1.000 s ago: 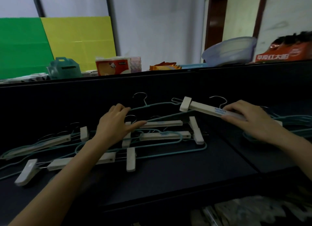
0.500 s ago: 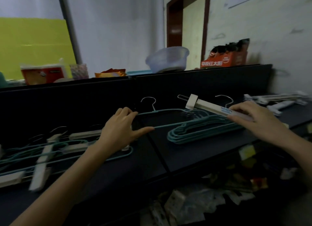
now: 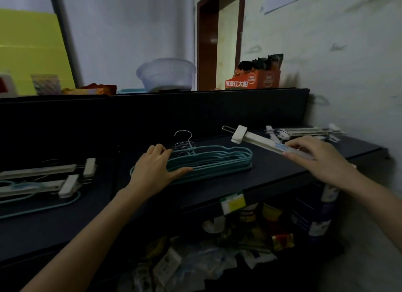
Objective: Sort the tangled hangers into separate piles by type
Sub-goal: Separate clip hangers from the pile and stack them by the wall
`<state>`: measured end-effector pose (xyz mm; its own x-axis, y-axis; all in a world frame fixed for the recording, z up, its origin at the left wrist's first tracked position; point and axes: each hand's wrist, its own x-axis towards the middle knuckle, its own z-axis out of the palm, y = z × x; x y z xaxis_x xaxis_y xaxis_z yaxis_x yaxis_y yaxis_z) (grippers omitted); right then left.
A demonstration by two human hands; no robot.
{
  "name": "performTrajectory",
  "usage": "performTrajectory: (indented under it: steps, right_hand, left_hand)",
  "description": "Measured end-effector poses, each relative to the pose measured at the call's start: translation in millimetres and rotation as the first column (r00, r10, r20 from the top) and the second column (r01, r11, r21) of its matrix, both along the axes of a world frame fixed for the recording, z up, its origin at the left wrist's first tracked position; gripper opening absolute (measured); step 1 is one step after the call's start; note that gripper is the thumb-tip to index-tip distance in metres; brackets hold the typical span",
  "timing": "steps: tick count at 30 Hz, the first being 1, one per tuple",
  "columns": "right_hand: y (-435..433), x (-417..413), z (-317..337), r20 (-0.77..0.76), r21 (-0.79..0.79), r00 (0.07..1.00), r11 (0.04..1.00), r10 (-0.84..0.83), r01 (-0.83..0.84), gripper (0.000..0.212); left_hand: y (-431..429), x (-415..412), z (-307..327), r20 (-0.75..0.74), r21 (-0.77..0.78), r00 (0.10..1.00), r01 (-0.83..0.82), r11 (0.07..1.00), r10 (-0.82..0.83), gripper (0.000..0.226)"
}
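Note:
My right hand (image 3: pixel 316 157) grips a white clip hanger (image 3: pixel 252 138) by its bar and holds it above the dark shelf (image 3: pixel 219 189), clip end pointing left. A stack of teal wire hangers (image 3: pixel 217 161) lies in the middle of the shelf. My left hand (image 3: pixel 155 168) rests on the left end of that stack, fingers near the metal hooks, thumb stretched out. A pile of white clip hangers (image 3: pixel 304 131) lies at the far right by the wall. Tangled white and teal hangers (image 3: pixel 45 180) remain at the left.
A raised black back panel (image 3: pixel 195 111) carries a clear plastic bowl (image 3: pixel 166 75), an orange snack box (image 3: pixel 253 79) and packets. Below the shelf sit cans, bags and clutter (image 3: pixel 239 237). The white wall (image 3: pixel 348 63) closes the right side.
The view swung right. My right hand carried the white clip hanger toward the right-hand pile. My left hand brought a teal hanger onto the teal stack and now rests on it.

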<state>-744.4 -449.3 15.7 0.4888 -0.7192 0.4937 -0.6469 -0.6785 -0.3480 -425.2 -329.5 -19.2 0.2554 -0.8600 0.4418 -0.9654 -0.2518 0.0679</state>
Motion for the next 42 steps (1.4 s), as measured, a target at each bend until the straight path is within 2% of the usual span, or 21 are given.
performTrajectory:
  steps: [3, 11, 14, 17, 20, 30, 37, 42]
  right_hand:
    - [-15, -8, 0, 0.012, 0.005, 1.0, 1.0, 0.018, -0.018, 0.023]
    - [-54, -19, -9, 0.007, 0.0, 0.996, 0.996, 0.084, -0.084, 0.02]
    - [-77, -22, -13, -0.02, -0.014, 0.993, 0.993, 0.117, -0.118, 0.018]
    - [-110, -28, -13, -0.062, -0.02, 0.988, 0.99, 0.139, -0.141, 0.02]
    - [-137, -30, -12, -0.112, -0.027, 0.981, 0.986, 0.159, -0.163, 0.025]
    - [-246, -92, 3, -0.146, -0.022, 0.984, 0.994, 0.099, -0.103, 0.029]
    - [-322, -115, 21, -0.178, -0.009, 0.97, 0.985, 0.166, -0.17, 0.029]
    - [-374, -111, 22, -0.239, 0.089, 0.923, 0.954, 0.3, -0.287, 0.031]
  left_hand:
    - [-12, -6, -5, 0.012, 0.025, 0.999, -0.03, 0.999, 0.03, 0.086]
    - [-25, -10, -9, 0.037, 0.094, 0.997, -0.064, 0.994, 0.06, 0.099]
    - [-40, -24, -1, 0.08, 0.08, 0.996, -0.039, 0.996, 0.032, 0.086]
    - [-70, -46, 7, 0.135, 0.025, 0.99, 0.026, 0.999, -0.029, 0.056]
    - [-95, -63, 16, 0.156, 0.013, 0.983, 0.091, 0.996, -0.092, 0.039]
    - [-214, -118, 33, 0.235, 0.101, 0.95, 0.186, 0.977, -0.205, 0.035]
    - [-271, -149, 39, 0.195, 0.129, 0.97, 0.12, 0.984, -0.143, 0.036]
    - [-296, -171, 35, 0.136, 0.14, 0.99, 0.008, 0.99, -0.027, 0.034]
